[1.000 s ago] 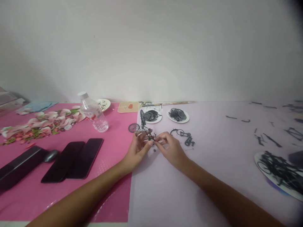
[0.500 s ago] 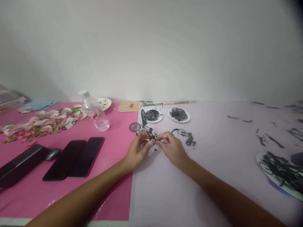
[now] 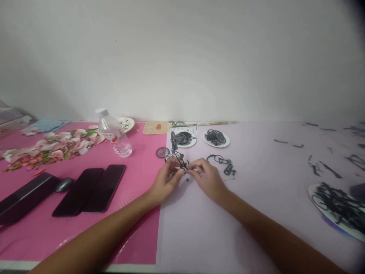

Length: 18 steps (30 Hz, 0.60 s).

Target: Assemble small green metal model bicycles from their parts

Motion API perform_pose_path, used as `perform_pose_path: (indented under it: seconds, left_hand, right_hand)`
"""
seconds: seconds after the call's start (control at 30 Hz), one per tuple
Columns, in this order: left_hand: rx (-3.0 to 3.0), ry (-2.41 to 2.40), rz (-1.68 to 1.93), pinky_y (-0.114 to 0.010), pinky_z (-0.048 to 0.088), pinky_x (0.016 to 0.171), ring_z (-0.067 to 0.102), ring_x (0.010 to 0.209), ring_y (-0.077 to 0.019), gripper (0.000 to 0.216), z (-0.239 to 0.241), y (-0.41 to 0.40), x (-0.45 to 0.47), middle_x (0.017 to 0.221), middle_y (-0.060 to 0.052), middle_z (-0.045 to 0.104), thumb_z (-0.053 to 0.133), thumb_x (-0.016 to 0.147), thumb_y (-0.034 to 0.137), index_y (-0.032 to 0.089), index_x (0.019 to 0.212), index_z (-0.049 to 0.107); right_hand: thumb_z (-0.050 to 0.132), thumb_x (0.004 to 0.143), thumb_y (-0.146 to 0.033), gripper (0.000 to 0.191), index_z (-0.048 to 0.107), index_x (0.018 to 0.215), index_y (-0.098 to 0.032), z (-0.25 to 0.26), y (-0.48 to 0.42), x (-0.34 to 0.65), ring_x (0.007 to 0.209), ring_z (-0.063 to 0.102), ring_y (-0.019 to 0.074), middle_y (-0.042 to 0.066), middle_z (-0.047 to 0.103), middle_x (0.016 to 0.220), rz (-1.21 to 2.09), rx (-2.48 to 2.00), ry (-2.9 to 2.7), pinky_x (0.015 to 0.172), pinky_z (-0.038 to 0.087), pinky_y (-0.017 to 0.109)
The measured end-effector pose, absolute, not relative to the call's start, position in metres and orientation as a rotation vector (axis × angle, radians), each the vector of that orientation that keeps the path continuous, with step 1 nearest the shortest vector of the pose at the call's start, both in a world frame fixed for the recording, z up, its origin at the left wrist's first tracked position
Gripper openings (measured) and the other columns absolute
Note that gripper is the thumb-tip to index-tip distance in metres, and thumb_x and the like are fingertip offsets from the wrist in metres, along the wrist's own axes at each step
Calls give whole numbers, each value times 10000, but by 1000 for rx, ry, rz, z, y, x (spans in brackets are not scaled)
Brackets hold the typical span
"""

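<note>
My left hand [image 3: 165, 179] is closed round the frame of a small black toy bicycle [image 3: 174, 152], whose front wheel stands up and whose other wheel [image 3: 162, 152] sticks out to the left. My right hand [image 3: 207, 178] pinches a tiny dark part against the bicycle frame, fingertips touching those of the left hand. Both hands hover over the pale lilac sheet [image 3: 245, 198], close to its seam with the pink sheet [image 3: 134, 182]. A small dark piece [image 3: 187, 179] lies just below the fingers.
Two white plates of black parts [image 3: 216, 138] stand behind the hands, loose black pieces [image 3: 225, 164] to their right. Another plate of parts [image 3: 336, 207] is at the right edge. On the pink side: a water bottle [image 3: 114, 135], two phones [image 3: 91, 188], a mouse [image 3: 63, 184], petals [image 3: 48, 147].
The hands stay together on the bicycle; the fingers shift slightly. The view has drifted a little.
</note>
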State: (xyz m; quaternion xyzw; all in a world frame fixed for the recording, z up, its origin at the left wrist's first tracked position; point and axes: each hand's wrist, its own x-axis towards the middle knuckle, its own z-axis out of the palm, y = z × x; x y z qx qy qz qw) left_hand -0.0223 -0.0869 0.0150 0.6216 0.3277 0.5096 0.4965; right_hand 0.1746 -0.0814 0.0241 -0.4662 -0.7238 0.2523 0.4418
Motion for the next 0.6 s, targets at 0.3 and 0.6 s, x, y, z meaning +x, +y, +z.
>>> perform_pose_path:
  seconds: [0.3, 0.6]
  left_hand:
    - [1485, 825, 1199, -375, 487, 1012, 615, 1130, -223, 264, 16, -89, -19, 1190, -94, 633, 610, 1010, 425, 209, 1148, 544]
    - [1506, 808, 1209, -407, 462, 1068, 598, 1184, -231, 249, 9, -90, -15, 1213, -101, 610, 559, 1037, 389, 215, 1214, 541]
  right_hand:
    - [692, 913, -283, 94, 615, 878, -241, 24, -81, 175, 700, 645, 171, 8, 723, 805, 641, -1169, -1816, 654, 513, 278]
    - [681, 919, -233, 99, 607, 855, -243, 26, -82, 175, 728, 693, 191, 10, 764, 833, 655, -1198, -1914, 662, 498, 286]
